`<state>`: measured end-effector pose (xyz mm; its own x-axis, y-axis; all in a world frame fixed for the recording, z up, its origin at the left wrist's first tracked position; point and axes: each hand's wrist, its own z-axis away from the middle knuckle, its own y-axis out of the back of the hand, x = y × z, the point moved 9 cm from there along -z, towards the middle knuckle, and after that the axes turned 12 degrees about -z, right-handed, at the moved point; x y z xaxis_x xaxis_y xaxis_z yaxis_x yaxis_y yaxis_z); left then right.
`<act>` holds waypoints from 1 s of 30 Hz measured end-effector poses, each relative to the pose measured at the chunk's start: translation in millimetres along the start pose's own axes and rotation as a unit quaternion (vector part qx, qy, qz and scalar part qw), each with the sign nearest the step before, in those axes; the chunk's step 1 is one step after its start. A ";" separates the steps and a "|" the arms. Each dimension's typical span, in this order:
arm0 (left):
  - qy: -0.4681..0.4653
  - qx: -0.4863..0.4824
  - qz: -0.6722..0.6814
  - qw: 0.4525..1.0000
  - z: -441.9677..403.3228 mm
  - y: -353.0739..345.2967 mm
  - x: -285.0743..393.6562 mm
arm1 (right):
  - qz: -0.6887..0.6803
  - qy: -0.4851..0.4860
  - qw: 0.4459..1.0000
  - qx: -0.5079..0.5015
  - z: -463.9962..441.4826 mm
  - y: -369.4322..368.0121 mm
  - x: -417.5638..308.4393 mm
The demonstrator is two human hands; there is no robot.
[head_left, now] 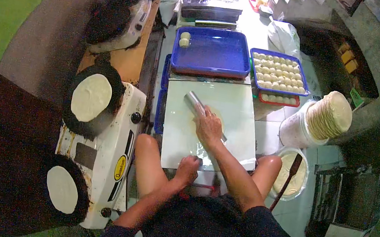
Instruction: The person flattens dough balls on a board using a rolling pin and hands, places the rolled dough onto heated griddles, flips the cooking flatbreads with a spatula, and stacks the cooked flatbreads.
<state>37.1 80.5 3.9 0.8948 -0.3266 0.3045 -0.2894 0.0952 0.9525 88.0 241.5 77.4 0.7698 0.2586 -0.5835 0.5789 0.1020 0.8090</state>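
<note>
Stove (pixel 109 175): white, at the person's left; two dark griddles (pixel 115 89) on top, each bearing one flatbread (pixel 91 97).
Counter (pixel 241 145): white-topped, positioned between the knees.
Empty-centred tray (pixel 214 69): blue, at the counter's far edge; two dough balls (pixel 184 43) in its far left corner.
Filled tray (pixel 281 91): blue, right of the first tray; rows of dough balls.
Flatbread stack (pixel 336 111): tilted, beyond the right knee.
Roller (pixel 194 103): metal, diagonal, on the counter, under the right hand.
Right hand (pixel 208 128): fingers clamped over the roller.
Left hand (pixel 187 170): at the counter's near edge, fingers curled; cannot tell whether clamped on anything.
</note>
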 end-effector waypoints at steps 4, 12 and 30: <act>0.009 0.001 0.039 0.999 -1.7 13.6 2.1 | 0.013 0.012 0.998 0.065 -20.1 -2.1 16.4; 0.012 0.006 0.051 0.999 0.3 21.9 2.0 | -0.134 0.007 0.983 0.128 -50.2 -8.1 36.5; -0.024 0.022 0.000 0.999 -3.8 18.5 4.4 | -0.002 0.119 0.987 -0.110 25.3 -18.7 1.2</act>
<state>37.0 84.4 22.9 0.8783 -0.3706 0.3022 -0.3042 0.0545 0.9510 84.9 215.6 59.8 0.6676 0.4735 -0.5745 0.4892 0.3027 0.8180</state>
